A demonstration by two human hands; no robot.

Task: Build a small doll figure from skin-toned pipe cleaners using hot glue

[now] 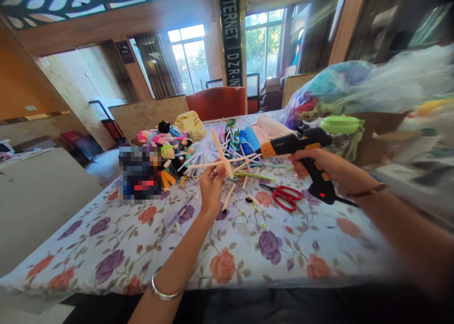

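My left hand (pixel 212 188) pinches a cream pipe-cleaner figure (pixel 224 159) with several thin arms, held above the table's middle. My right hand (pixel 312 162) is wrapped round the handle of a black and orange glue gun (pixel 283 145), whose red light glows near its base. The gun's nozzle points left, close to the tip of one of the figure's arms; whether they touch is unclear. Red-handled scissors (pixel 286 197) lie on the flowered tablecloth (pixel 142 253) below the gun. Short cream pieces (pixel 229 197) with dark ends rest under my left hand.
Bundles of coloured pipe cleaners (pixel 244 137) lie behind my hands. Small dolls (pixel 172 151) and a yellow cloth (pixel 190 125) are at the left back. A green-lidded jar (pixel 342 132) and plastic bags (pixel 390 83) stand at the right. A red chair (pixel 216 102) is beyond the table.
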